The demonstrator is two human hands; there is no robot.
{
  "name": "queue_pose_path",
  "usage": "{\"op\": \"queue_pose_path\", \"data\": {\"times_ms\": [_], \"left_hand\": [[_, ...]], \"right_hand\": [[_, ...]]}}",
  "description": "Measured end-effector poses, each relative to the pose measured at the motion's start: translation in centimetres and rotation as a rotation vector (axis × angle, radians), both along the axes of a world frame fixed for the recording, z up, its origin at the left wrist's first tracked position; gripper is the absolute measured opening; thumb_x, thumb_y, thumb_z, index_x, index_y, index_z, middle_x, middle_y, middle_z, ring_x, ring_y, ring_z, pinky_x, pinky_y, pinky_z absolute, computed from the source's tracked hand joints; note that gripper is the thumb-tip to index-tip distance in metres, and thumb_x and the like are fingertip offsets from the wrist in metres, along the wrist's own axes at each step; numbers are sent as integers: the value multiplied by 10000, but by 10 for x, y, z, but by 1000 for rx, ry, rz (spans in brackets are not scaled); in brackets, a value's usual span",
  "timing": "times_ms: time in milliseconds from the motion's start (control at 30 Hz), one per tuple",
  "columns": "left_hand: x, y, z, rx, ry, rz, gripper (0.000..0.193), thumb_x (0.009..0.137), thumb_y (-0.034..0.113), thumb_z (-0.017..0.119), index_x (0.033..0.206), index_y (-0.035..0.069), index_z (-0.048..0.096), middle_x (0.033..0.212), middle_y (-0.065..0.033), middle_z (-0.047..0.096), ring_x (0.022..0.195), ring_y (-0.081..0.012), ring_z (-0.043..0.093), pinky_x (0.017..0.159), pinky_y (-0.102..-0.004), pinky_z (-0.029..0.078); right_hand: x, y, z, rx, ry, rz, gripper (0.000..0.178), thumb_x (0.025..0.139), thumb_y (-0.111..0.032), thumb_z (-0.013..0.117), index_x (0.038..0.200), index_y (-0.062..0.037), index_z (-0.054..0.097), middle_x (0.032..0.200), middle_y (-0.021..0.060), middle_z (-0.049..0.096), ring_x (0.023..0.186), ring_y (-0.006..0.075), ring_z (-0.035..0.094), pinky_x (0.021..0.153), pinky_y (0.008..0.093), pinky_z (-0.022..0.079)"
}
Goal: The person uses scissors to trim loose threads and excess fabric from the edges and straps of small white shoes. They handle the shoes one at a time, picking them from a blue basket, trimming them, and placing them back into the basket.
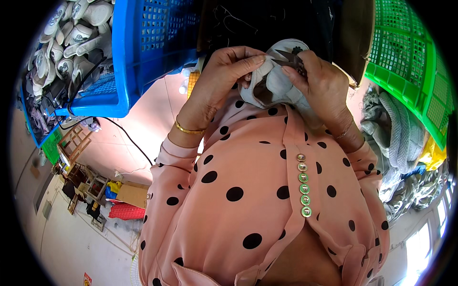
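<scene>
Close to my body, at the top middle, I hold a pale grey and white shoe upper (280, 85). My left hand (229, 71) pinches its edge between thumb and fingers, with a gold bangle on that wrist. In my right hand (327, 83) is a pair of dark metal thread snips (286, 61), gripped with the thumb on one side. Their pointed blades reach left across the upper, close to my left thumb tip. My right fingers partly hide the snips' handles. A dark round mark shows on the upper's lining beside the blades.
At left stands a blue plastic basket (125, 81) beside a heap of pale shoe uppers (71, 43). A green crate (398, 52) is at right, above piled grey fabric pieces (398, 128). A black cable (129, 133) hangs at left. Dark cloth with loose threads lies beyond my hands.
</scene>
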State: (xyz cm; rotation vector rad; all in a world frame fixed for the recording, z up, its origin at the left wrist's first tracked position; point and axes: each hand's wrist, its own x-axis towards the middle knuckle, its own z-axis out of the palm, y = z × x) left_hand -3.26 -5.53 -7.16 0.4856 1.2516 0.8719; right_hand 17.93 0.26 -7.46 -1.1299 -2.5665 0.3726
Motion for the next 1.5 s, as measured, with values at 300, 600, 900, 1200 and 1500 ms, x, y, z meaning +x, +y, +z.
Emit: {"op": "queue_pose_path", "data": {"times_ms": [300,600,900,1200,1500], "left_hand": [[0,0,-4,13,-6,7,246,894,220,686,1052,32,705,768,4,675,593,-33,567,539,-148,418],[0,-1,-2,22,-31,7,254,897,225,683,1053,26,703,772,2,669,613,-37,562,561,-158,420],[1,1,-9,-42,-92,5,235,898,190,681,1064,25,698,799,-3,672,638,-55,577,581,-178,435],[-4,-1,-15,-49,-182,61,240,895,184,685,1071,22,698,802,-7,683,637,-51,593,572,-169,452],[-7,-2,-15,-45,-226,67,234,894,161,685,1078,18,695,798,-13,684,627,-53,598,567,-168,466]], "right_hand": [[1,-3,2,3,-2,-18,385,847,-433,679,823,-86,511,614,40,561,528,214,595,454,308,453],[-1,-7,2,-24,-16,-47,372,851,-419,681,851,-82,524,613,41,559,518,210,587,448,313,449],[-7,-1,-8,-404,282,-141,361,903,-400,641,918,-53,545,641,90,615,549,256,629,452,340,464],[2,2,-3,-68,-3,40,392,881,-430,646,831,-62,519,585,65,563,506,243,597,440,328,454],[1,4,-5,-49,-9,42,402,875,-444,645,815,-70,511,575,55,552,488,223,588,421,314,441]]}}
